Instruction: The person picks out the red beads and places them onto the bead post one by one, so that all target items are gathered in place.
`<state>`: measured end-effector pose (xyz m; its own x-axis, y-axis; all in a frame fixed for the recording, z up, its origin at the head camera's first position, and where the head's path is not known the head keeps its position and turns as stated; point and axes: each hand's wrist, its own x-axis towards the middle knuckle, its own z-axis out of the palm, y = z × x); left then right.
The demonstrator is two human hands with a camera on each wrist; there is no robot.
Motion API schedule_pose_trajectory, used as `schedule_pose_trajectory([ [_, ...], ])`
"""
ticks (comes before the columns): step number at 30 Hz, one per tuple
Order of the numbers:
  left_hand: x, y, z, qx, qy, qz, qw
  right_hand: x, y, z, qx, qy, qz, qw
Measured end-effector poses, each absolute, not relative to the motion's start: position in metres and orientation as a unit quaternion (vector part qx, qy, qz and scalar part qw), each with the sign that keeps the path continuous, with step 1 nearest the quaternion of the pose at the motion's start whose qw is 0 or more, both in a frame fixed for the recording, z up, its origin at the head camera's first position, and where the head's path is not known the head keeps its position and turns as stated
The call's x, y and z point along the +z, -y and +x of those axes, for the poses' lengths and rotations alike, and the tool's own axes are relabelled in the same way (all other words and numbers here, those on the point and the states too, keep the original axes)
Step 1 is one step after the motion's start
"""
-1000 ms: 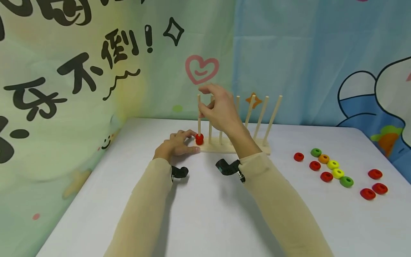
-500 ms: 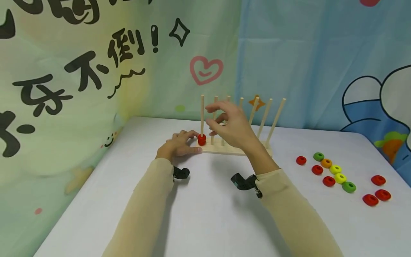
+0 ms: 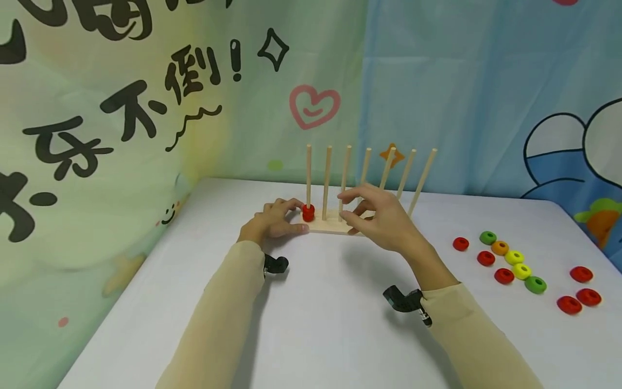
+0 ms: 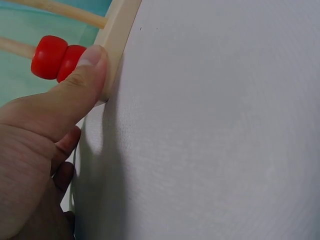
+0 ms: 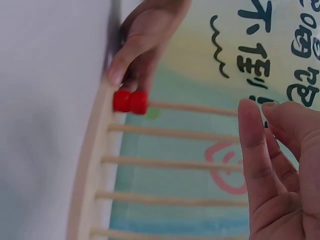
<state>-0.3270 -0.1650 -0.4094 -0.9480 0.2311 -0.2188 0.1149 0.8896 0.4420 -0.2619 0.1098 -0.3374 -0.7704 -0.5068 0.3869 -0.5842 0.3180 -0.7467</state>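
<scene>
A wooden peg stand [image 3: 324, 222] with a row of upright pegs stands at the back of the table. Two red beads [image 3: 308, 213] are stacked at the foot of its leftmost peg. My left hand [image 3: 272, 220] holds that end of the base; in the left wrist view, the thumb [image 4: 90, 70] presses on the base beside the beads [image 4: 49, 57]. My right hand [image 3: 384, 219] hovers before the right-hand pegs, fingers loosely bent, holding nothing. In the right wrist view, its fingertips [image 5: 250, 115] are apart from the thumb side of the stand [image 5: 95, 150].
Loose beads lie on the white table [image 3: 320, 324] at the right: several red beads [image 3: 486, 258], two green beads [image 3: 535, 284], two yellow beads [image 3: 522, 271] and an orange bead [image 3: 500, 248]. A printed curtain [image 3: 437, 81] hangs behind the table.
My right hand has moved down and to the right, away from the top of the leftmost peg. The left hand stays at the stand's end, and the two red beads stay on the peg.
</scene>
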Motion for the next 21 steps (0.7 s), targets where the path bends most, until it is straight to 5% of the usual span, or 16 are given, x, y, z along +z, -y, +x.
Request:
schedule_pose_trajectory([
  [21, -0.41, 0.162, -0.328, 0.205, -0.964, 0.091, 0.14, -0.363, -0.193, -0.256, 0.379, 0.871, 0.307, 0.063],
])
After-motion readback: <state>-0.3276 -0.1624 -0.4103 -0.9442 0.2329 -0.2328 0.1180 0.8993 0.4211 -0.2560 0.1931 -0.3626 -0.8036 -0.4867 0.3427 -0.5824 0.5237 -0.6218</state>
